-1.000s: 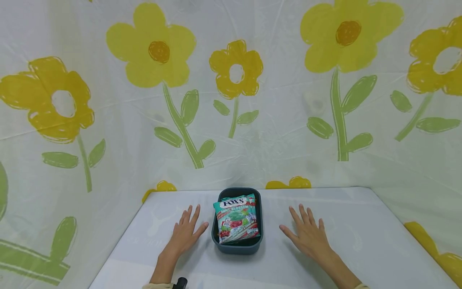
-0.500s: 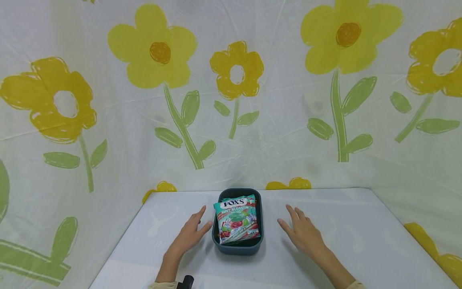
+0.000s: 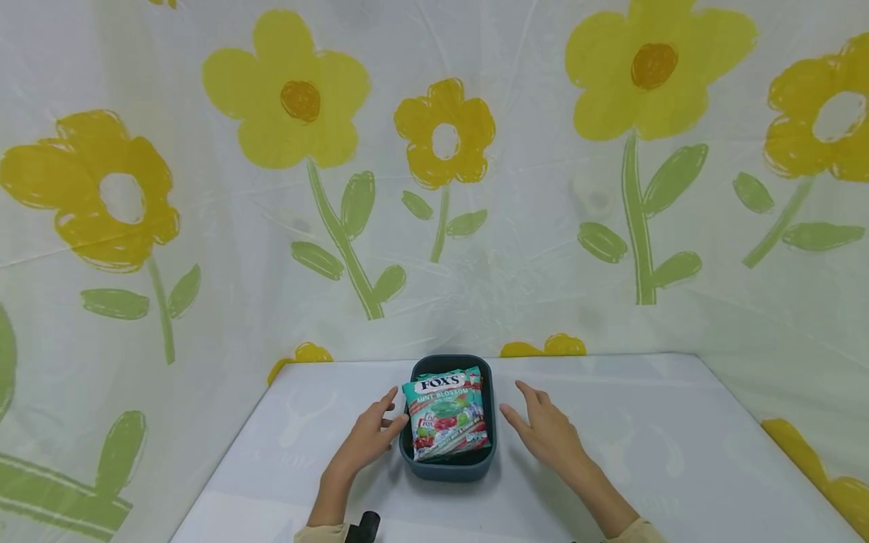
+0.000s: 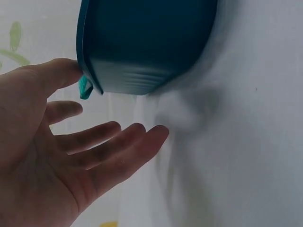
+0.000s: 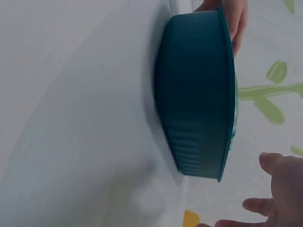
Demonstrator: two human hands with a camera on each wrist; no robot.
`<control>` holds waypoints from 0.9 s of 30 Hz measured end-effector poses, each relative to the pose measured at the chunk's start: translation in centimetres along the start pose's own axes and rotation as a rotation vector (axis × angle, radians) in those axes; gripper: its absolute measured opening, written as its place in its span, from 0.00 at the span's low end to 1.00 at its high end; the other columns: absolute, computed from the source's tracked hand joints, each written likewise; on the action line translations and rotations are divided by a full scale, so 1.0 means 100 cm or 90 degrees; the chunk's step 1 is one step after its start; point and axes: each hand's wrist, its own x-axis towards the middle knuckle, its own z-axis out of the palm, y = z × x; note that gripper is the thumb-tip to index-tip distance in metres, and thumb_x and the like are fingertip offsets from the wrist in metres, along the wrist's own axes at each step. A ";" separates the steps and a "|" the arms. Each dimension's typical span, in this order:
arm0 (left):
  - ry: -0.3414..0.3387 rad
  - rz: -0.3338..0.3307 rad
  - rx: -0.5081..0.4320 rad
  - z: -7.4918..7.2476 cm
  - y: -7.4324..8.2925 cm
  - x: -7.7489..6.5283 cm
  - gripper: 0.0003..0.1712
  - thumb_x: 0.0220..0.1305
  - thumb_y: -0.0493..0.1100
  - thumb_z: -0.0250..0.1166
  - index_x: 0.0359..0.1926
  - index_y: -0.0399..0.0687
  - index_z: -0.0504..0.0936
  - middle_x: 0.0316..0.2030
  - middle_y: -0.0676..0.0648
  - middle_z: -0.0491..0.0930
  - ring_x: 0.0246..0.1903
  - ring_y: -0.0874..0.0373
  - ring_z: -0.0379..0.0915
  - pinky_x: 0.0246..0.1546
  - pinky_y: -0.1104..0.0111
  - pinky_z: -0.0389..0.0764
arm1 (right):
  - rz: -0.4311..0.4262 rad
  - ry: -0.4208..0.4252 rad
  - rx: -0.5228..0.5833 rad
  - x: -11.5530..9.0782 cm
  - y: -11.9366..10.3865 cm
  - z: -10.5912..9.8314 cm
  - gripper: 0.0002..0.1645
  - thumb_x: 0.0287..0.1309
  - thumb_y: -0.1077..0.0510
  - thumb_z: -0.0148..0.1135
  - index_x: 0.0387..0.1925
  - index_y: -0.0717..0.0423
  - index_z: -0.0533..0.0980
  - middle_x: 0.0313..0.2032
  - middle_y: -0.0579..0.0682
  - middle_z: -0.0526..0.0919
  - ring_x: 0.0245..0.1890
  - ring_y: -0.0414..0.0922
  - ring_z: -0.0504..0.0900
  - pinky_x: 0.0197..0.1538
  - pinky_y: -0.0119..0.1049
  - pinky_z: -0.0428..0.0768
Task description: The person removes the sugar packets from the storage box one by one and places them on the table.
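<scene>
Far left, the flowered sheet [image 3: 489, 305] wraps round beside the table [image 3: 645, 430] and also hangs behind it. Then your left sleeve [image 3: 319, 534], with a black fitting [image 3: 364, 526] at the wrist. Your left hand [image 3: 366, 439] is just beside the dark teal bin [image 3: 450, 472]: fingers spread, loosely bent, nothing pinched. Thumb overlaps the rim in your left wrist view; can't tell if it's touching. Palm is turned in, which I'd say is to face the bin's long side. Bin stands upright on the table, near the back edge and between your hands; its flat base carries it, so neither hand needs to bear weight. In it, face up, is the mint candy bag [image 3: 446, 422], brand text readable from your side. It lies over at least one lower packet [image 3: 474, 372], likely why it rides high; its top left corner pokes out past the left rim, probably because the bin is a tight fit for it. Can't tell how many are underneath. Your right hand [image 3: 553, 437] is clear of the bin's right side, thumb and index apart, fingers relaxed and holding nothing; palm angled inward, roughly mirroring the left. Last, your right sleeve [image 3: 634, 532] at the bottom edge.
</scene>
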 end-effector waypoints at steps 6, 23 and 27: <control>-0.001 -0.019 -0.012 0.004 0.000 0.004 0.38 0.70 0.53 0.59 0.75 0.48 0.57 0.64 0.31 0.68 0.53 0.42 0.78 0.33 0.65 0.88 | -0.008 0.001 0.013 0.005 -0.014 0.002 0.42 0.66 0.32 0.51 0.72 0.51 0.61 0.64 0.66 0.71 0.53 0.62 0.80 0.48 0.63 0.81; -0.030 -0.012 -0.062 0.005 0.000 0.007 0.37 0.71 0.51 0.58 0.75 0.44 0.58 0.61 0.29 0.70 0.46 0.48 0.79 0.28 0.63 0.87 | -0.007 0.024 0.039 0.008 -0.032 0.011 0.41 0.64 0.36 0.58 0.70 0.52 0.64 0.62 0.64 0.73 0.53 0.60 0.80 0.49 0.61 0.83; -0.034 -0.019 -0.065 0.005 0.001 0.007 0.37 0.72 0.51 0.58 0.74 0.43 0.58 0.61 0.29 0.70 0.44 0.51 0.79 0.27 0.62 0.87 | -0.005 0.029 0.052 0.009 -0.038 0.011 0.40 0.63 0.37 0.59 0.69 0.53 0.64 0.62 0.64 0.74 0.53 0.60 0.80 0.50 0.61 0.82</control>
